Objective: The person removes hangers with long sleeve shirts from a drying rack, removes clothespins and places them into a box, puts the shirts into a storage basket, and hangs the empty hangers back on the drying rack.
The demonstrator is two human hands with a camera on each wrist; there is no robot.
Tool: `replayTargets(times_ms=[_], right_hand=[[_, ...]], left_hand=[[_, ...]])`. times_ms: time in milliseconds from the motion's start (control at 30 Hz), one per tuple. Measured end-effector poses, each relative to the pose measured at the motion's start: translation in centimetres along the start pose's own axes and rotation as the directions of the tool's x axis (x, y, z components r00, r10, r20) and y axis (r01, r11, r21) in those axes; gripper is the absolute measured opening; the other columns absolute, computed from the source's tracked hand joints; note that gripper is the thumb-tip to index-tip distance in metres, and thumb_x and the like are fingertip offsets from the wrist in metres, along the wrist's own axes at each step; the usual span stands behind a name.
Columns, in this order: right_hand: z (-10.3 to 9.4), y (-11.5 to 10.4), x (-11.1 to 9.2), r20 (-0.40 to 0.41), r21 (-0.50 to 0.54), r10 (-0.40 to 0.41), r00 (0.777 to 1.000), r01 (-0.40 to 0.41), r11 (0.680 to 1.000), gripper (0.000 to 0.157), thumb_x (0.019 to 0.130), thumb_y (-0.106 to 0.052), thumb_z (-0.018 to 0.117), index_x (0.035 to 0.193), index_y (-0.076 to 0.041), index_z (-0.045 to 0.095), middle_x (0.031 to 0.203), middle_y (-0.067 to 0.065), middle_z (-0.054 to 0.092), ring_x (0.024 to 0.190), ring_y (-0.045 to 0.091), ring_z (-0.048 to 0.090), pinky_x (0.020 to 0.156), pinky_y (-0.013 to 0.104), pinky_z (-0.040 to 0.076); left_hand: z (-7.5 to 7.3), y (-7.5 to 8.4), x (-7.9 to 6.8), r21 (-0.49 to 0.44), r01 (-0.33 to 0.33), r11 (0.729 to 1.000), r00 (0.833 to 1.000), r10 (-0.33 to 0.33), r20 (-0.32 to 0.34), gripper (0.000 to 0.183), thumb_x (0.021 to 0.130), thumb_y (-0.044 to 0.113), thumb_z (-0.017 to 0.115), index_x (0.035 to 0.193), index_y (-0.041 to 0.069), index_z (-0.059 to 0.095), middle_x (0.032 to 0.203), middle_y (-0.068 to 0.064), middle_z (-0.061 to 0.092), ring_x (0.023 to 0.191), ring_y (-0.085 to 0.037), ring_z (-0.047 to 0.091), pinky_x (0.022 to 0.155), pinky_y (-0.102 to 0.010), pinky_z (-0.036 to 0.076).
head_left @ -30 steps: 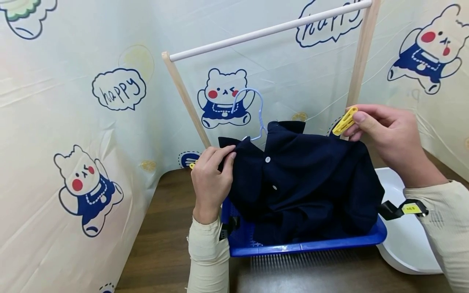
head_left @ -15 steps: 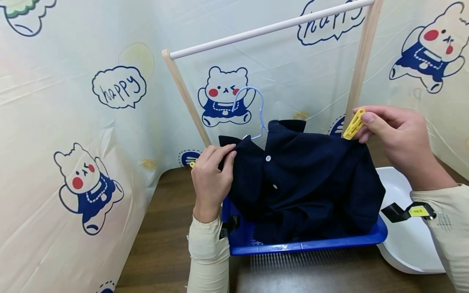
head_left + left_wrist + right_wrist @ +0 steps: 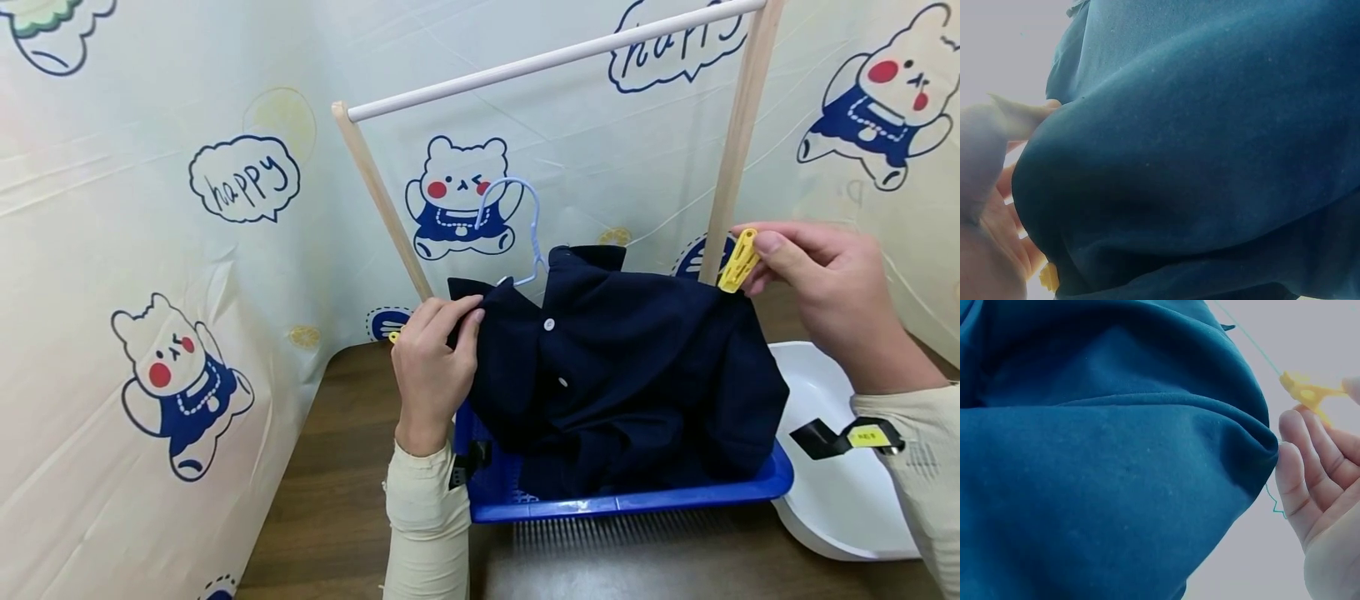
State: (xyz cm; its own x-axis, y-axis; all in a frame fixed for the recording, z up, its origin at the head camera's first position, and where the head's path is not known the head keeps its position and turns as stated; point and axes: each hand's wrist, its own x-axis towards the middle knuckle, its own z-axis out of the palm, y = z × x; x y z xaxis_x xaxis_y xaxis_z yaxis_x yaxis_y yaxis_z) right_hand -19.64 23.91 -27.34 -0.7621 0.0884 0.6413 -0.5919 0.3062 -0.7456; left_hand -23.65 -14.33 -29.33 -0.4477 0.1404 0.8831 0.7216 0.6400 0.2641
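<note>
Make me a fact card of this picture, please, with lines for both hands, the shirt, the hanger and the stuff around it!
Left hand: holds the dark shirt near its collar
Right hand: pinches a yellow clip close to the shirt's shoulder
Buttons: two white ones showing
Hanger: light blue, hook sticking up at the collar, not on the white bar
Below: blue basket
Beside the basket: white tub
Behind: curtain with cartoon bears

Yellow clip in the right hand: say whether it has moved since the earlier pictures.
Yes. In the head view, the yellow clip has moved rightward, from overlapping the rack's right post to mostly right of it.
</note>
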Motion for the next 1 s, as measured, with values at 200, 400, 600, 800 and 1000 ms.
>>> replayTargets(times_ms=[200,400,600,800,1000], right_hand=[[-0.3,0.4,-0.2,0.014,0.141,0.011,1.000,-0.013,0.990,0.025,0.103,-0.002,0.054,0.119,0.014,0.066,0.097,0.010,0.071,0.068,0.017,0.061,0.066,0.015,0.054],[-0.9,0.7,-0.5,0.018,0.402,0.043,0.999,-0.047,0.914,0.027,0.104,-0.002,0.054,0.118,0.019,0.063,0.101,0.016,0.067,0.070,0.020,0.060,0.065,0.017,0.054],[-1.2,1.0,-0.9,0.017,0.374,0.061,0.998,-0.063,0.925,0.027,0.103,-0.002,0.054,0.115,0.021,0.062,0.096,0.017,0.064,0.070,0.021,0.058,0.064,0.017,0.054],[-1.1,1.7,-1.2,0.033,0.377,0.094,0.995,-0.099,0.921,0.025,0.104,-0.004,0.054,0.116,0.014,0.066,0.096,0.014,0.067,0.071,0.019,0.059,0.064,0.017,0.054],[-1.3,2.2,-1.4,0.045,0.306,0.116,0.992,-0.124,0.944,0.024,0.105,-0.004,0.053,0.117,0.010,0.069,0.102,0.009,0.070,0.071,0.017,0.059,0.064,0.016,0.053]], left_hand=[[0.0,0.0,-0.1,0.001,0.004,1.000,1.000,-0.004,-0.005,0.013,0.096,0.015,0.072,0.104,0.008,0.079,0.089,-0.006,0.069,0.081,-0.021,0.065,0.072,-0.036,0.052],[0.0,0.0,0.0,0.003,0.016,1.000,1.000,-0.016,-0.009,0.013,0.095,0.014,0.072,0.104,0.007,0.079,0.089,-0.007,0.069,0.082,-0.022,0.065,0.073,-0.036,0.052],[-0.1,-0.1,0.1,0.009,0.015,1.000,1.000,-0.015,-0.007,0.013,0.095,0.015,0.073,0.104,0.007,0.079,0.089,-0.007,0.069,0.081,-0.022,0.065,0.073,-0.037,0.052],[-0.2,0.0,0.1,0.013,0.020,1.000,1.000,-0.020,-0.003,0.014,0.095,0.016,0.073,0.104,0.008,0.079,0.088,-0.006,0.069,0.081,-0.022,0.064,0.071,-0.036,0.052],[-0.2,-0.1,0.0,0.012,0.028,1.000,1.000,-0.028,0.004,0.014,0.095,0.017,0.073,0.104,0.008,0.079,0.090,-0.006,0.069,0.082,-0.021,0.065,0.072,-0.035,0.052]])
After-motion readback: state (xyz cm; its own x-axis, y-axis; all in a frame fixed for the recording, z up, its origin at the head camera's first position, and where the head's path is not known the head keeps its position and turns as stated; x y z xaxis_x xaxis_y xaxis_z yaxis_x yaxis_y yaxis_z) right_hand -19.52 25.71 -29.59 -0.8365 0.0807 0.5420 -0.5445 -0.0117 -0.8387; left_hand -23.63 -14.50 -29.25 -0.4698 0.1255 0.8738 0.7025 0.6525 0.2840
